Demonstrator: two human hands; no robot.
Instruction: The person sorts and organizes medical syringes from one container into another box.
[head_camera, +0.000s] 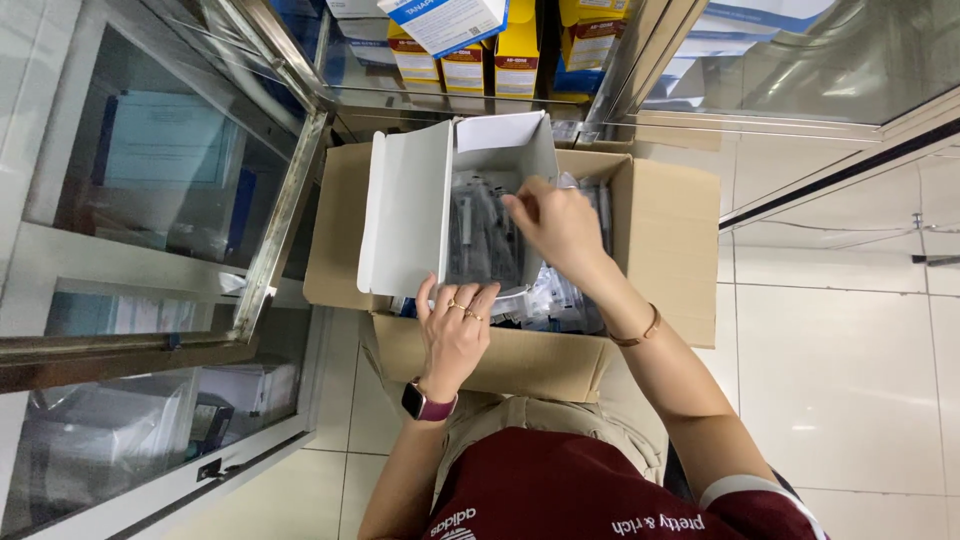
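Note:
A small white carton with its lid flipped open stands inside a large brown cardboard box. My left hand, with rings and a wristwatch, grips the carton's near end from below. My right hand, a bracelet on its wrist, reaches into the carton with fingertips pinched on the clear plastic-wrapped packets packed inside. More of the same packets lie loose in the brown box beside the carton.
A glass-fronted metal cabinet stands at the left with its door frame next to the brown box. Yellow and blue boxes sit on a shelf behind. White floor tiles spread to the right.

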